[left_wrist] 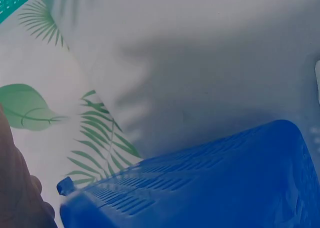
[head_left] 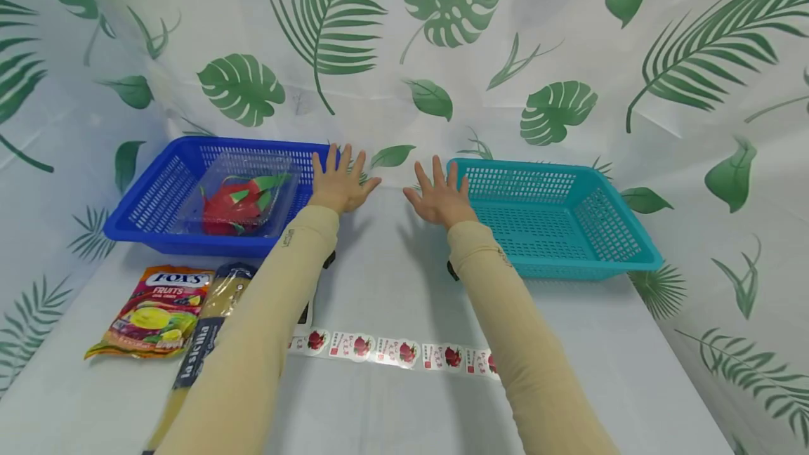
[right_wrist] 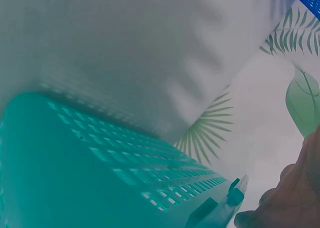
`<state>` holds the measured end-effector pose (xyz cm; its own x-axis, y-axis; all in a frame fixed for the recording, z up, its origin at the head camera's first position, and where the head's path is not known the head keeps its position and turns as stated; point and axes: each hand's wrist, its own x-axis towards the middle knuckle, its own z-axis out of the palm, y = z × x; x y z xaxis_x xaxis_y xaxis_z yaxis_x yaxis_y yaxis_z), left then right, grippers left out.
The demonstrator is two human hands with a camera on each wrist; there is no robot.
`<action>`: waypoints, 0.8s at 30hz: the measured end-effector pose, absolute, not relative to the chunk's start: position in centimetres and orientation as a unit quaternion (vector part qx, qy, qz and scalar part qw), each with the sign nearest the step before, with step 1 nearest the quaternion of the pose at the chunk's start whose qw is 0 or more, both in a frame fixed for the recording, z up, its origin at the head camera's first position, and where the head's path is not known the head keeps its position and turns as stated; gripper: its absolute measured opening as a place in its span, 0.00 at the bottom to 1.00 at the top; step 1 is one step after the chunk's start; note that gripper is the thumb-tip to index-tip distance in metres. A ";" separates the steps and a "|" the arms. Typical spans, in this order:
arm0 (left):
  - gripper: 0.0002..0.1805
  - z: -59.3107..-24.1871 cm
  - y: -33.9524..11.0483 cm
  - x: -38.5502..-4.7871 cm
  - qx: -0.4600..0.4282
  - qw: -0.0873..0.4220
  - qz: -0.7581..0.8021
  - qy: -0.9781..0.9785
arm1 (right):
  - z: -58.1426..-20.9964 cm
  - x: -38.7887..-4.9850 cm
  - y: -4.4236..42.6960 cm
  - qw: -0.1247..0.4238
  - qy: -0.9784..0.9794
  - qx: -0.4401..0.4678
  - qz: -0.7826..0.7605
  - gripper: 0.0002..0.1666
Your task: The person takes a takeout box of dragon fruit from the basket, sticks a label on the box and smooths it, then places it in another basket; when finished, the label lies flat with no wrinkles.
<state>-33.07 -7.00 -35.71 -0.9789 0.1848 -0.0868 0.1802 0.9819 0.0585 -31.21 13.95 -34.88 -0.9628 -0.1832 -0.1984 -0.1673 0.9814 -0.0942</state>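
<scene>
Nearest, at eight o'clock from the table's middle, a pasta packet [head_left: 197, 350] slants partly under the left sleeve; its dark band reads "la sicilia". Just beside it, toward nine, the candy bag [head_left: 154, 314] says "FOX'S" and "FRUITS", with smaller print beneath. At six o'clock a sticker strip [head_left: 388, 352] lies flat across the table, showing red fruit and red characters too small to read.

Beyond, the left hand [head_left: 335, 185] is at eleven and the right hand [head_left: 440, 195] at one, both with fingers spread and grasping nothing; whether either brushes a basket I cannot tell. At ten, the blue basket [head_left: 189, 244] holds a clear container [head_left: 253, 161] with a red dragon fruit [head_left: 230, 206] inside. At two sits the teal basket [head_left: 562, 269]. Farthest, at twelve, hangs a leaf-print cloth [head_left: 468, 104].

As for progress, the fruit is boxed and in the blue basket; labelling seems not yet done, since I see no sticker on the container, though its far sides are hidden.
</scene>
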 end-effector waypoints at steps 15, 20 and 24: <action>0.40 -35.4 -8.8 -33.2 0.140 0.078 0.046 0.986 | -34.7 -31.5 12.3 0.061 0.986 -0.145 -0.062 0.40; 0.39 -35.0 -10.1 -33.4 0.157 0.084 0.069 0.982 | -34.9 -30.3 10.4 0.035 0.972 -0.182 -0.142 0.33; 0.38 -34.5 -10.8 -33.4 0.173 0.089 0.092 0.977 | -35.8 -28.9 8.4 0.031 0.945 -0.238 -0.223 0.28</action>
<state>-33.45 -10.83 -34.53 -0.9247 0.3534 -0.1417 0.3208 0.9235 0.2102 -28.89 8.39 -35.84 -0.8843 -0.4645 0.0470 -0.4364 0.7865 -0.4370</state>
